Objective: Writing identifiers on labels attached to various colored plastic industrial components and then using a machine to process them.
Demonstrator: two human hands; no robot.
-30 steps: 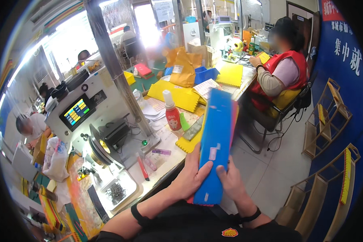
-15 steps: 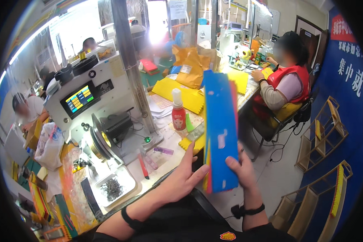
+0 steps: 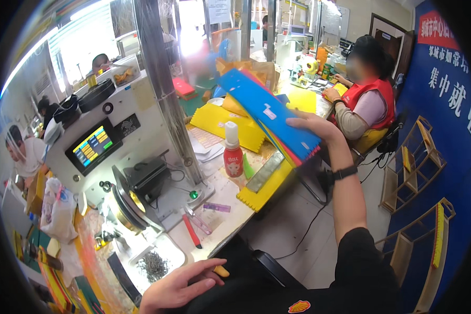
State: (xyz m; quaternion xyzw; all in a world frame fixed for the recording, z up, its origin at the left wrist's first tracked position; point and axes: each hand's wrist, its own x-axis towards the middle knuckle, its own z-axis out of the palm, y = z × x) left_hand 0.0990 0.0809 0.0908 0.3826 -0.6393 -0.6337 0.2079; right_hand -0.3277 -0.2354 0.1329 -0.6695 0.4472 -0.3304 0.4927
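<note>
My right hand [image 3: 315,124] is closed on the right end of a stack of coloured strips [image 3: 261,107], blue on top with red and yellow edges below. The stack slants over the far side of the bench, its far end above the yellow sheets with toothed edges [image 3: 230,124]. My left hand [image 3: 180,285] is open, low near the bench's front edge, fingers stretched out. A small yellow-orange thing [image 3: 221,271] shows at its fingertips; I cannot tell whether they touch it. Nearby, a white tray [image 3: 177,255] holds a heap of small dark pieces [image 3: 153,266].
A grey machine with a screen [image 3: 92,146] stands at the left. On the bench are a red bottle [image 3: 233,157], a metal bar [image 3: 265,172] on a yellow sheet, and a red-handled tool [image 3: 192,232]. A person in a red vest [image 3: 369,99] sits at the right.
My left hand has left the stack and dropped to the lower left. My right hand has carried the stack forward and tilted it, its far end swinging left.
</note>
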